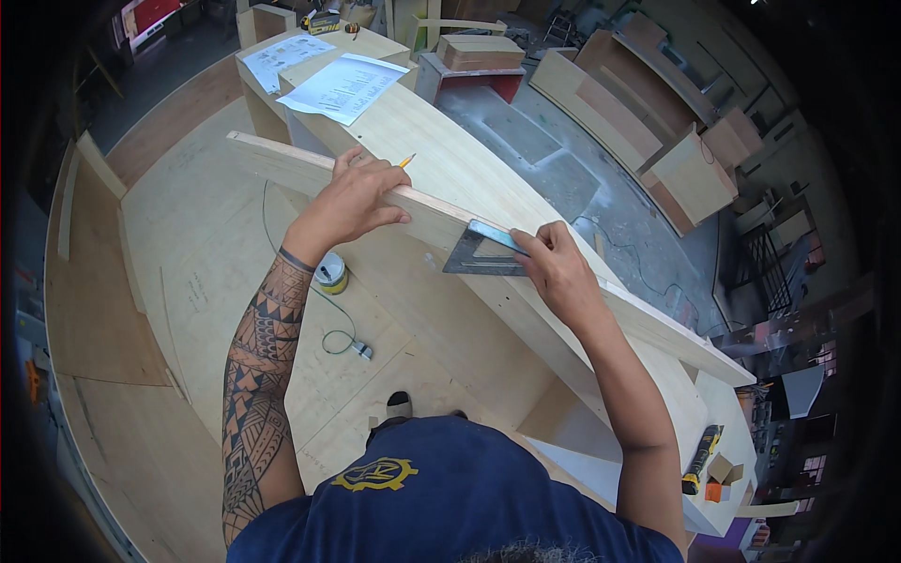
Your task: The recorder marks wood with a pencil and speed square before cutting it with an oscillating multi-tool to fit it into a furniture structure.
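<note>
A long, pale wooden board [435, 208] stands on edge, lying slantwise across a curved wooden counter top [450, 141]. My left hand [357, 192] is closed over the board's upper edge, its thumb on the near face. A yellow pencil [406, 160] pokes out beside the fingers of that hand; how it is held is hidden. Against the board's near face hangs a dark triangular speed square [469, 253], its light lip lying along the top edge. The thumb and fingers of my right hand [558, 267] pinch the square's right end against the board.
Printed paper sheets [345, 86] lie at the counter's far end, near a yellow-and-black tool [321, 22]. A yellow-and-black power tool [702, 460] and a small open carton [723, 474] rest at the right end. Below are a small tub [331, 273] and a cable [343, 333].
</note>
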The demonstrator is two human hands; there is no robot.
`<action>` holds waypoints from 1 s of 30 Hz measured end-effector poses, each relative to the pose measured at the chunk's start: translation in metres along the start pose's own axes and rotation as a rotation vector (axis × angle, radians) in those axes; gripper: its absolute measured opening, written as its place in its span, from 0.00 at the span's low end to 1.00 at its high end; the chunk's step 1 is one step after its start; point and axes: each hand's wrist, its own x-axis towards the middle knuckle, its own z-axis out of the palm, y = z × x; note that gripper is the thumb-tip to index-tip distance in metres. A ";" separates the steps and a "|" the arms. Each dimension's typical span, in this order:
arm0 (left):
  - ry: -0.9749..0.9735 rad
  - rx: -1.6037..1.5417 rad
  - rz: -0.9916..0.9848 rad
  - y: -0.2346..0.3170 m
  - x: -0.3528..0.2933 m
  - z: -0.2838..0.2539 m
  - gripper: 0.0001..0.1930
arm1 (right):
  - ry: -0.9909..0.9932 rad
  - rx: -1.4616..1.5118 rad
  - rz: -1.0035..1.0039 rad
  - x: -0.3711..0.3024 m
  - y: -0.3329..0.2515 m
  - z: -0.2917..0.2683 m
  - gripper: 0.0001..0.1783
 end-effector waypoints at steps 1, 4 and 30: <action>0.006 -0.010 -0.008 0.004 -0.002 -0.001 0.22 | -0.005 -0.023 0.002 -0.004 0.002 0.000 0.23; 0.088 -0.127 -0.044 0.011 -0.010 -0.007 0.20 | 0.061 -0.063 -0.012 -0.008 0.005 0.004 0.23; 0.491 -0.733 -0.156 0.117 -0.050 0.135 0.19 | 0.141 -0.051 -0.050 -0.005 0.003 0.014 0.21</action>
